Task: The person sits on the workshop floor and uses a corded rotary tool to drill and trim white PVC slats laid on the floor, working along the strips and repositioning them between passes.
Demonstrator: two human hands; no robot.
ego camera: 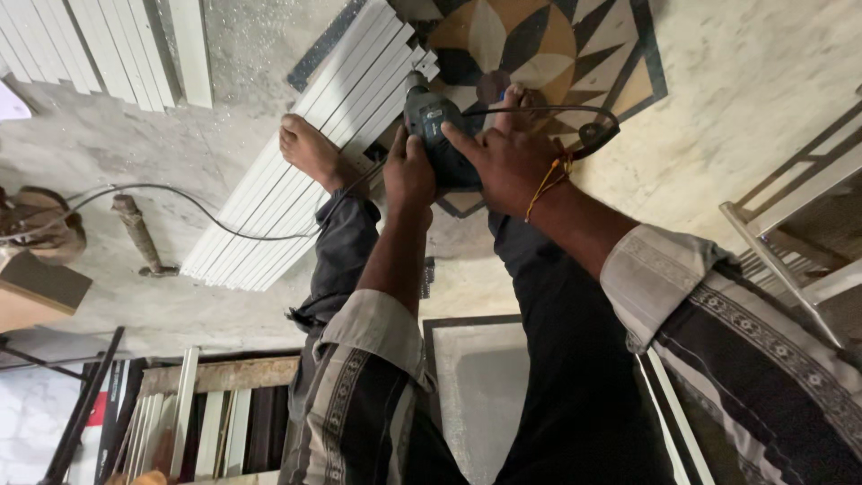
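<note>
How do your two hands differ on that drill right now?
The left hand closes around the rear of the dark power drill, fingers curled in a full grip; the right hand lies over the drill's side with a finger stretched forward along the body. The right wrist carries an orange thread band; the left wrist is bare. Both touch the drill, which points at the end of the white slatted panels, and both arms wear patterned sleeves.
</note>
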